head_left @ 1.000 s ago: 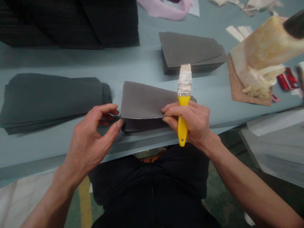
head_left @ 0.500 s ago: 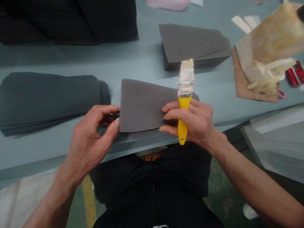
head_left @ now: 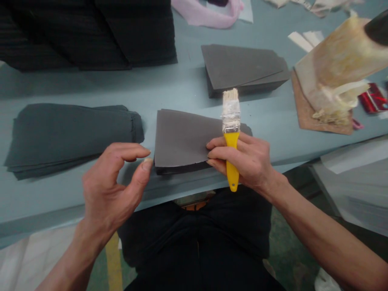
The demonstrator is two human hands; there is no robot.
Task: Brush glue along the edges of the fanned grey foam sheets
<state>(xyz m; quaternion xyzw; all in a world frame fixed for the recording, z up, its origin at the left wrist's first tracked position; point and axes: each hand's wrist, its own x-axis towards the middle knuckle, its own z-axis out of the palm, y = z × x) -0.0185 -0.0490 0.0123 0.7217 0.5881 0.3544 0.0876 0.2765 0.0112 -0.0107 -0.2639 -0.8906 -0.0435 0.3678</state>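
Observation:
A yellow-handled paintbrush (head_left: 232, 161) lies across the fingers of my right hand (head_left: 251, 161), its pale, glue-crusted bristles pointing away from me. The same hand's fingertips rest on the right part of a stack of grey sheets (head_left: 184, 139), tapered and cut to one shape. My left hand (head_left: 112, 182) is just off the left end of that stack, thumb and forefinger apart with nothing between them. Dark green fabric pieces (head_left: 72, 133) lie in a pile beyond my left hand.
Another stack of grey sheets (head_left: 242, 66) sits farther back. Tall black stacks (head_left: 91, 32) stand at the back left. At right, a glue-stained container (head_left: 330, 60) leans over a brown board (head_left: 303, 109), beside a red shiny object (head_left: 374, 99). Pink material (head_left: 209, 16) lies at the back.
My left hand has come away from the left end of the grey stack and its fingers have parted. My right hand keeps the paintbrush. The view has shifted slightly.

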